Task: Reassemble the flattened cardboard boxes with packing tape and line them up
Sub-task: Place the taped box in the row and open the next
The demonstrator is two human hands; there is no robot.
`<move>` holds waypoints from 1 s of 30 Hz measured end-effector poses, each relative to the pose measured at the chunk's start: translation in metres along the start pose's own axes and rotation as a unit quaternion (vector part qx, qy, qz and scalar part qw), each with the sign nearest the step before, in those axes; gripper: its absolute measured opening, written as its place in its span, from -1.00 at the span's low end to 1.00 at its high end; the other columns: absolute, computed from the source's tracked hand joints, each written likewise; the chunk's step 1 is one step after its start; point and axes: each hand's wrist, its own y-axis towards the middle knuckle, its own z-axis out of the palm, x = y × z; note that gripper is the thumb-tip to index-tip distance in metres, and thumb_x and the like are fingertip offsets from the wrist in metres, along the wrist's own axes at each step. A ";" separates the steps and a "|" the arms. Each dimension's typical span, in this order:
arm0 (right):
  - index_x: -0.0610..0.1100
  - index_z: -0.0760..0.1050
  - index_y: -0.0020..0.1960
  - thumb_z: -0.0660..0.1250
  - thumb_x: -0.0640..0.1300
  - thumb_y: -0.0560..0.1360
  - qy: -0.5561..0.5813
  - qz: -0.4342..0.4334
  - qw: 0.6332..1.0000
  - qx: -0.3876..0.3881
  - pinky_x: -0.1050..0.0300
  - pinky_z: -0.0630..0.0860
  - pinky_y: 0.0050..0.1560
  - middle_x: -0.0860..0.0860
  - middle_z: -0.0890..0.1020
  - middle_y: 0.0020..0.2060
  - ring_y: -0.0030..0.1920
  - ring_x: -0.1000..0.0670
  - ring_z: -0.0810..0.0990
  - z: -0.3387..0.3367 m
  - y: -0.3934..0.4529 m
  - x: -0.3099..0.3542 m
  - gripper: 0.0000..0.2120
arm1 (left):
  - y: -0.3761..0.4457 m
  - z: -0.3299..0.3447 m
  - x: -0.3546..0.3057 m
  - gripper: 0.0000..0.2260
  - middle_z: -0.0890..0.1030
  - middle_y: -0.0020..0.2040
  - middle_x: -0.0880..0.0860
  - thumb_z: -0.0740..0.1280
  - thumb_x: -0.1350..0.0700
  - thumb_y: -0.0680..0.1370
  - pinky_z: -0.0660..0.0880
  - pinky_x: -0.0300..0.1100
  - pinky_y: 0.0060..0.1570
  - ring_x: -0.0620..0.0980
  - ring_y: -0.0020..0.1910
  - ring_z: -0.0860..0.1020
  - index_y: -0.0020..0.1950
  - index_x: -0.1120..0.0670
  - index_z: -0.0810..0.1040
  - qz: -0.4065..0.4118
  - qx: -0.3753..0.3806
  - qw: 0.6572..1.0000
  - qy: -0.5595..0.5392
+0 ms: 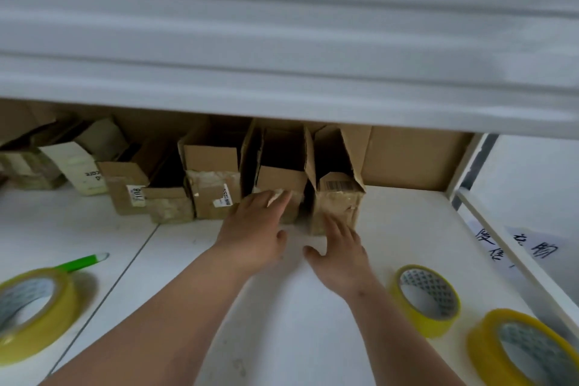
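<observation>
Brown cardboard boxes stand in a row along the back of the white counter. Left hand lies with straight fingers against the open tape-patched carton; right hand, fingers spread, touches the neighbouring barcode-labelled carton. Yellow tape rolls lie nearby.

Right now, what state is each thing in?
Left hand: open, fingers on second box from right.
Right hand: open, fingertips at end box.
Both boxes: upright, top flaps open.
Three tape rolls: lying flat, untouched.
</observation>
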 end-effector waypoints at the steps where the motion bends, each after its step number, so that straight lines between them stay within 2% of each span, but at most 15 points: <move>1: 0.06 -0.05 0.61 0.22 0.19 0.54 -0.024 -0.017 1.000 -0.004 -0.07 0.11 0.52 0.08 0.07 0.59 0.57 -0.05 0.02 0.004 -0.003 0.009 -0.25 | -0.004 -0.006 0.008 -0.37 0.10 0.59 -0.06 0.19 -0.09 0.63 0.10 0.04 0.49 0.05 0.56 0.06 0.61 -0.14 -0.06 0.000 -0.006 1.000 0.028; 7: 0.10 -0.09 0.60 0.18 0.22 0.56 -0.081 -0.097 0.992 0.007 -0.10 0.00 0.55 0.07 0.01 0.60 0.59 -0.06 -0.07 0.039 -0.019 0.077 -0.27 | -0.045 -0.041 0.078 -0.39 0.07 0.61 -0.05 0.19 -0.13 0.62 -0.05 0.02 0.52 0.03 0.58 0.01 0.61 -0.16 0.00 -0.031 -0.009 0.993 0.110; 12: 0.06 -0.02 0.59 0.17 0.18 0.58 -0.114 -0.160 0.980 0.015 -0.17 -0.02 0.54 0.03 0.03 0.59 0.58 -0.09 -0.06 0.088 -0.032 0.170 -0.33 | -0.098 -0.072 0.171 -0.38 0.18 0.58 -0.03 0.24 -0.17 0.57 0.05 0.07 0.53 0.06 0.55 0.11 0.58 -0.17 0.09 -0.056 -0.026 0.984 0.169; 17: 0.09 0.01 0.58 0.18 0.15 0.58 -0.115 -0.235 0.964 0.047 -0.15 -0.11 0.55 0.05 -0.01 0.59 0.57 -0.06 -0.10 0.151 -0.047 0.290 -0.35 | -0.168 -0.111 0.280 -0.38 0.11 0.60 0.02 0.19 -0.18 0.60 -0.04 0.13 0.54 0.09 0.57 0.04 0.60 -0.14 0.02 -0.118 -0.004 0.974 0.194; 20: 0.10 0.02 0.59 0.15 0.13 0.60 -0.122 -0.268 0.953 0.067 -0.13 -0.17 0.55 0.07 -0.08 0.60 0.58 -0.02 -0.17 0.191 -0.056 0.354 -0.38 | -0.212 -0.126 0.344 -0.40 0.13 0.60 0.02 0.18 -0.18 0.61 -0.04 0.11 0.54 0.08 0.57 0.06 0.60 -0.13 0.05 -0.155 -0.008 0.967 0.200; 26: 0.11 0.07 0.58 0.14 0.15 0.60 -0.147 -0.314 0.931 0.116 -0.13 -0.16 0.55 0.05 -0.03 0.60 0.58 -0.03 -0.16 0.257 -0.057 0.443 -0.41 | -0.264 -0.142 0.444 -0.46 0.27 0.53 -0.03 0.21 -0.18 0.58 0.01 0.10 0.54 0.05 0.54 0.16 0.54 -0.16 0.19 -0.216 -0.007 0.958 0.189; 30: 0.12 0.09 0.58 0.14 0.16 0.60 -0.156 -0.330 0.921 0.134 -0.14 -0.16 0.55 0.04 -0.01 0.60 0.59 -0.04 -0.14 0.293 -0.039 0.487 -0.42 | -0.271 -0.140 0.496 -0.45 0.23 0.56 -0.01 0.22 -0.16 0.58 -0.04 0.15 0.54 0.07 0.56 0.13 0.56 -0.15 0.19 -0.263 -0.002 0.948 0.179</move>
